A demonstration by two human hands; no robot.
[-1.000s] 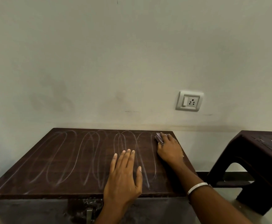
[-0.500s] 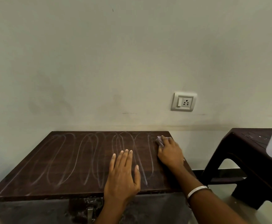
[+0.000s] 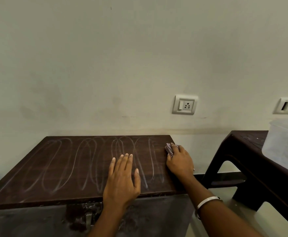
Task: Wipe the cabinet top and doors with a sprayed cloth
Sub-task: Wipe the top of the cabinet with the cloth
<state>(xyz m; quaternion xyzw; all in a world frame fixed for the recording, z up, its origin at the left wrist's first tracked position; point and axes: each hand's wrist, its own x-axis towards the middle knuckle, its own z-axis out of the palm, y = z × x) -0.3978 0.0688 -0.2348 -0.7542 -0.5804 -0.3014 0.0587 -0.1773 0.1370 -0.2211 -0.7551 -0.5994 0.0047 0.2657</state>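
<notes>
Pressing cloth (image 3: 169,149) on cabinet top (image 3: 57,168), right hand (image 3: 180,161)

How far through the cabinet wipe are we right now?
Done: looping wipe streaks cover most of the cabinet top. In hand: the right hand presses the checked cloth at the far right corner; the left hand lies flat, bracing. Left: the front doors look grimy, seemingly unwiped.

Matt dark wood-grain cabinet top (image 3: 71,168) — streaked, checked woven cloth (image 3: 169,149), glossy metal bangle (image 3: 208,200)
</notes>
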